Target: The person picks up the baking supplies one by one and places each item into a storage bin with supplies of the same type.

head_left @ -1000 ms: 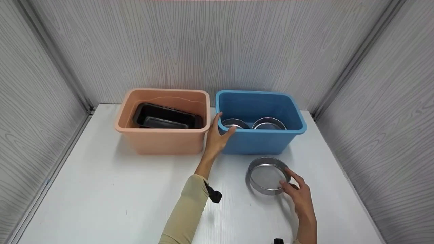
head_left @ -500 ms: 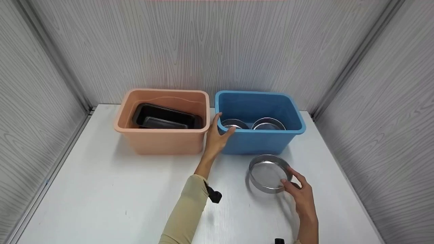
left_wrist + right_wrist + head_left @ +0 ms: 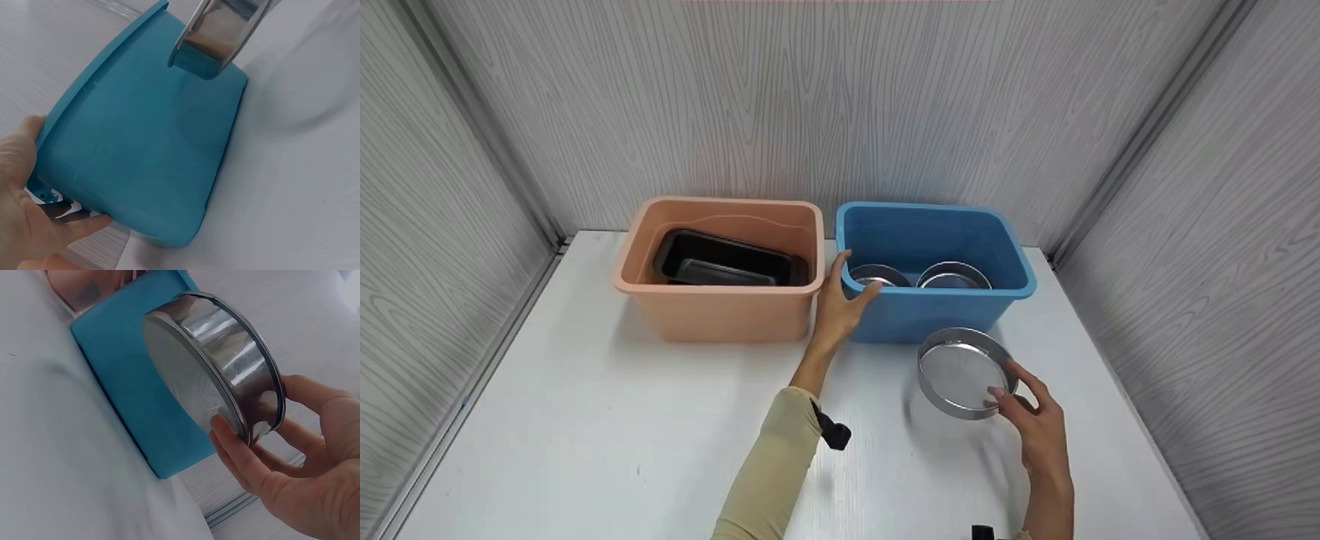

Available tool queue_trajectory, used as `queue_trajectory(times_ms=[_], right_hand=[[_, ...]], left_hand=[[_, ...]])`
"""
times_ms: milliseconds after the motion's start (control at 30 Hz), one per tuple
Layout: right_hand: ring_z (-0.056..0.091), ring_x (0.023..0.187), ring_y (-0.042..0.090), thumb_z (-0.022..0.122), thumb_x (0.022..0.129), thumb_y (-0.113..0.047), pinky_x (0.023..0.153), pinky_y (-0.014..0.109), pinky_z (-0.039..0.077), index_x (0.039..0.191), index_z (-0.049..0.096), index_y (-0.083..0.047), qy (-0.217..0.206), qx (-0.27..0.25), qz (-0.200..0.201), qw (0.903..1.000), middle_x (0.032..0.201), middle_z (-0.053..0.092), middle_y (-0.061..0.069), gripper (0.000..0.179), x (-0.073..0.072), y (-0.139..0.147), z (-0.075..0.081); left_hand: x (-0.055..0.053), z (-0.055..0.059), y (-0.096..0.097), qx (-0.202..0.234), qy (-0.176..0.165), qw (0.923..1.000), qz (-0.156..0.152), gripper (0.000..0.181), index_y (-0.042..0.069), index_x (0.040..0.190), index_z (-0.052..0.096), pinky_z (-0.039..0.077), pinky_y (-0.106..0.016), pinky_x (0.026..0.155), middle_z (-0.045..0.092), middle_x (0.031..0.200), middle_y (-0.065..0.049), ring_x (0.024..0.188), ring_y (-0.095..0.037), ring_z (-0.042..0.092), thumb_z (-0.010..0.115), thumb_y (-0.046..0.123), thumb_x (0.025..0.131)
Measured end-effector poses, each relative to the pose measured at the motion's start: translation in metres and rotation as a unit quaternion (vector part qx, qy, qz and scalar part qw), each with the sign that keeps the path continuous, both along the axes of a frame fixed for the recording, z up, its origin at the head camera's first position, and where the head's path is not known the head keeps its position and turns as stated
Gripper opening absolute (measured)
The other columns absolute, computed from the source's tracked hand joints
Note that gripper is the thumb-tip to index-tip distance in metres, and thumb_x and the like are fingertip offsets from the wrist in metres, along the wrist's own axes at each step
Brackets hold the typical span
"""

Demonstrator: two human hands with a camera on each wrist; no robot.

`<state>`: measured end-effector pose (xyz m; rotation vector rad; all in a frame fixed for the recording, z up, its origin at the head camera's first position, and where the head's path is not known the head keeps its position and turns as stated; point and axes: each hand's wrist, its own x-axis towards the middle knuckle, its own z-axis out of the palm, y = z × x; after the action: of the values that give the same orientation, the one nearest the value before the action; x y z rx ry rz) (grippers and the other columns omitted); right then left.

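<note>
My right hand (image 3: 1044, 431) pinches the rim of a round metal sieve (image 3: 962, 373), which is tilted above the white table in front of the blue bin (image 3: 937, 316). In the right wrist view, the thumb and fingers grip the sieve's shiny side wall (image 3: 239, 354) and edge, and its fine mesh (image 3: 183, 374) shows. My left hand (image 3: 835, 309) grips the blue bin at its near left corner, one digit over the front rim and others along the side. Inside that bin lie two more round metal pieces (image 3: 954, 279), partly hidden by the front rim.
Left of the blue bin stands a peach bin (image 3: 727, 316) holding a black loaf pan (image 3: 731, 259). Both bins sit at the back of the white table (image 3: 607, 435), against a grey wood-grain wall (image 3: 810, 97). Similar panels rise at both sides.
The right hand has raised the sieve and brought it slightly right and closer to the blue bin, tilting it more. The left hand stays at the bin's corner.
</note>
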<state>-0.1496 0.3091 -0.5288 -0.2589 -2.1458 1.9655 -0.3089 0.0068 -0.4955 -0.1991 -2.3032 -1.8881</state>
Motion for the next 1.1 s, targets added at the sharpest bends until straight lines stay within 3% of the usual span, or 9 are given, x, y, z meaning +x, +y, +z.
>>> queue_trajectory(times_ms=[533,800,1100], right_hand=[[0.071,0.107,0.018,0.071,0.098,-0.003,0.091,0.026,0.058,0.147,0.058,-0.007,0.067,-0.033,-0.023,0.9969,0.149,0.05,0.003,0.052,0.002,-0.003,0.034],[0.07,0.11,0.02,0.07,0.098,-0.004,0.097,0.03,0.056,0.147,0.058,-0.007,0.097,-0.043,-0.021,0.9941,0.152,0.048,0.005,0.051,-0.002,-0.002,0.045],[0.07,0.108,0.023,0.07,0.097,0.001,0.093,0.029,0.058,0.147,0.058,-0.003,0.117,-0.064,-0.031,0.9906,0.152,0.047,0.008,0.052,-0.008,-0.003,0.055]], left_hand=[[-0.001,0.0,0.001,-0.02,-0.009,0.9997,0.011,0.085,0.023,0.165,0.029,0.026,-0.052,0.124,0.03,0.17,-0.007,0.156,-0.026,0.027,0.074,0.044,0.096],[-0.001,0.0,0.001,-0.026,-0.005,0.9995,0.017,0.083,0.022,0.165,0.029,0.026,-0.051,0.125,0.029,0.17,-0.007,0.156,-0.025,0.026,0.073,0.041,0.097],[-0.002,-0.002,0.001,-0.011,0.004,0.9999,0.005,0.082,0.018,0.164,0.03,0.028,-0.056,0.123,0.03,0.169,-0.011,0.155,-0.031,0.029,0.074,0.035,0.097]])
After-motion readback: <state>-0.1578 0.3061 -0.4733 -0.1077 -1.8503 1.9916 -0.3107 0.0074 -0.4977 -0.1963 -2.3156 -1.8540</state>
